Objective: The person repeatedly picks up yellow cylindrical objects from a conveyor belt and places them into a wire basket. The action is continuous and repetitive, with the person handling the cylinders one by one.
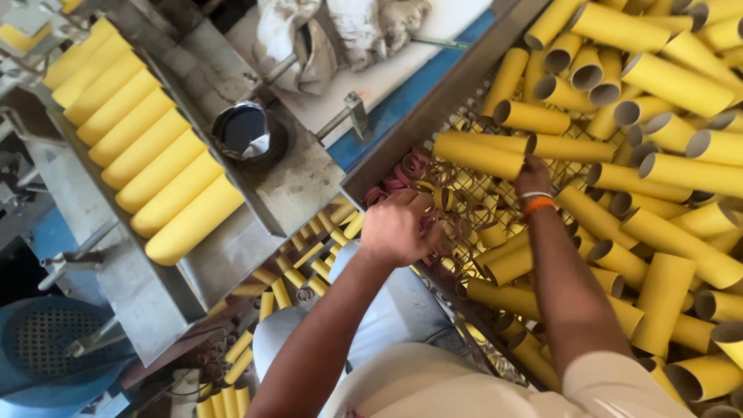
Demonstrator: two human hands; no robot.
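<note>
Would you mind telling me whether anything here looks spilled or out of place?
Yes: short yellow tubes lie scattered below the metal chute, beneath the neat row of long tubes. Reddish curled strips litter the mesh bin near the left hand.

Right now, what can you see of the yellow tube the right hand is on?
The long yellow cardboard tube lies roughly level, across the heap of similar tubes in the wire-mesh bin. It looks like matte wound cardboard with a grey-white inner wall, hollow and undamaged. The right hand grips its right end from below. A second yellow tube butts against that end. The left hand is apart from it, lower down.
</note>
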